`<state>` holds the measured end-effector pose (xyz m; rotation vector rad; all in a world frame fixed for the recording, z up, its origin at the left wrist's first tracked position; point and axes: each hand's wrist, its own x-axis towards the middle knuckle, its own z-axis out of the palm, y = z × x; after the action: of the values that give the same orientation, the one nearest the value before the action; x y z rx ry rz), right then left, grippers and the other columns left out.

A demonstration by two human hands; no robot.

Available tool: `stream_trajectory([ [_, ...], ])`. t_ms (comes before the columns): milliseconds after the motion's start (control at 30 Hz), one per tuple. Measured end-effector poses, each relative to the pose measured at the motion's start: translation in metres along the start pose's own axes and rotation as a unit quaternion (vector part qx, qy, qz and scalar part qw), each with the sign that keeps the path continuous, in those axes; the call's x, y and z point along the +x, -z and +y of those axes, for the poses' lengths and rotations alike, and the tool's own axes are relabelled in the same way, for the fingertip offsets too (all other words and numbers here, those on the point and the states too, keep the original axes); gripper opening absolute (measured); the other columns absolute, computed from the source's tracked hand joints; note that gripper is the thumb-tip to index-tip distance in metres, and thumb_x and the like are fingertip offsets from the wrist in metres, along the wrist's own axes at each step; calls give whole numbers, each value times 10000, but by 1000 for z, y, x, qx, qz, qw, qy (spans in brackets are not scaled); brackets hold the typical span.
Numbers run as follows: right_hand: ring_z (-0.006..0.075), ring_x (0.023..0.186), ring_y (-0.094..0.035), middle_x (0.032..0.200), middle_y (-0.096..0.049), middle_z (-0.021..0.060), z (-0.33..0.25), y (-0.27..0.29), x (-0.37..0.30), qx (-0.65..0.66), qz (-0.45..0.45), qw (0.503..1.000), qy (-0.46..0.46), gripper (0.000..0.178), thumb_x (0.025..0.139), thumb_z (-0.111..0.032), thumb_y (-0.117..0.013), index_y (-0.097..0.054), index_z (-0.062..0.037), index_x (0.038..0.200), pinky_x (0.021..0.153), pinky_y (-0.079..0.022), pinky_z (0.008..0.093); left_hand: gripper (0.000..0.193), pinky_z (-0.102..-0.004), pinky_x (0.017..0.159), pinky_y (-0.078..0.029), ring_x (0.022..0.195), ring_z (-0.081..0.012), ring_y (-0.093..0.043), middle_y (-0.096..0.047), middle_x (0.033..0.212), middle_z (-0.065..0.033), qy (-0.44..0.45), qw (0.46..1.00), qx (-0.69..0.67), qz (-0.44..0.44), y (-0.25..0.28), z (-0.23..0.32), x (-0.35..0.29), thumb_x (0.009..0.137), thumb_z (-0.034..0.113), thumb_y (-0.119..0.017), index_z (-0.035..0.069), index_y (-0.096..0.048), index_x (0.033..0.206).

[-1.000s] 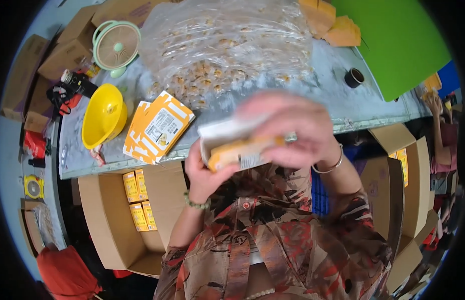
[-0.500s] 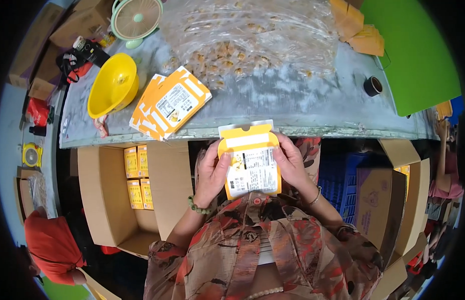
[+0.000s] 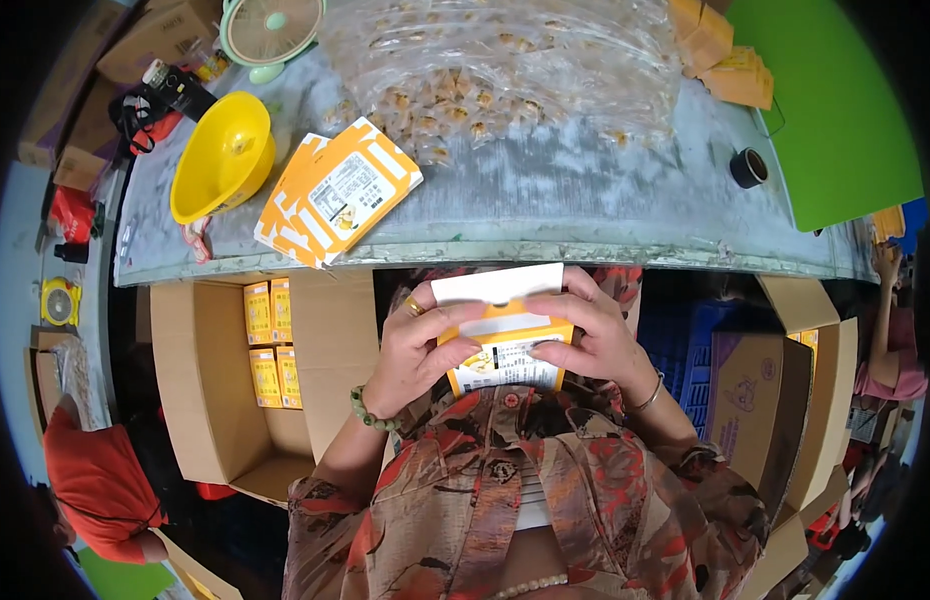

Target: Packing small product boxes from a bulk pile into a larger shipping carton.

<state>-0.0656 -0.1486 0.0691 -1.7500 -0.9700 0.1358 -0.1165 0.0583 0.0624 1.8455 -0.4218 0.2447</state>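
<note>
Between my two hands, close to my chest, is a yellow and white printed carton (image 3: 500, 365) with a white flap standing up along its far edge. My left hand (image 3: 417, 345) grips its left side, thumb on the printed face and fingers along the flap. On the right side my right hand (image 3: 590, 335) grips it the same way. The carton's near edge is hidden against my shirt. A stack of flat orange and white cartons (image 3: 340, 195) lies on the table beyond, to the left.
A yellow plastic basin (image 3: 225, 155) and a green fan (image 3: 273, 30) stand at the table's left. Clear-wrapped small packets (image 3: 485, 95) cover its back. Tape (image 3: 748, 168) sits right, near a green board (image 3: 835, 120). Below left, an open cardboard box (image 3: 210, 400) holds several small yellow boxes (image 3: 273, 378).
My fingers have moved onto the carton's far edge, and its white flap now stands up. My thumbs have shifted inward over the printed face.
</note>
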Motion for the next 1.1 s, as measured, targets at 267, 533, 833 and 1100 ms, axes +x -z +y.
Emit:
stream_trajectory([
  [267, 219, 899, -469, 929, -461, 115, 8, -4, -2, 56, -7, 998, -31, 267, 574, -99, -685, -539, -34, 788, 734, -386, 277, 231, -266, 621, -419, 718, -185, -519, -524, 750, -88, 1, 1000, -1, -7, -1, -10, -8, 574, 98, -673, 1, -574, 759],
  [533, 206, 951, -445, 1011, -445, 132, 11, -13, -8, 268, 48, 959, -82, 776, 610, 5, -626, -150, -62, 1220, 797, -353, 279, 545, -272, 754, -396, 881, -168, -460, -433, 1000, -92, 78, 958, -265, 74, -12, -14, -19, 613, 30, -647, 56, -368, 1080],
  [833, 218, 758, -500, 865, -505, 106, -4, -14, 46, 283, -22, 955, 88, 623, 585, -126, -670, -367, -80, 1127, 757, -368, 377, 596, -322, 707, -450, 864, -183, -530, -529, 976, -106, 397, 637, -661, 11, -3, -44, -43, 772, 522, -328, 16, -430, 1070],
  [1100, 254, 1062, -387, 1116, -430, 154, -26, -87, 128, 131, -317, 935, 92, 607, 619, -162, -641, -364, 17, 1129, 909, -255, 365, 363, -342, 871, -357, 996, -222, -452, -447, 1092, -140, 93, 649, -694, 298, 70, -44, -119, 730, 64, -503, -9, -407, 1072],
])
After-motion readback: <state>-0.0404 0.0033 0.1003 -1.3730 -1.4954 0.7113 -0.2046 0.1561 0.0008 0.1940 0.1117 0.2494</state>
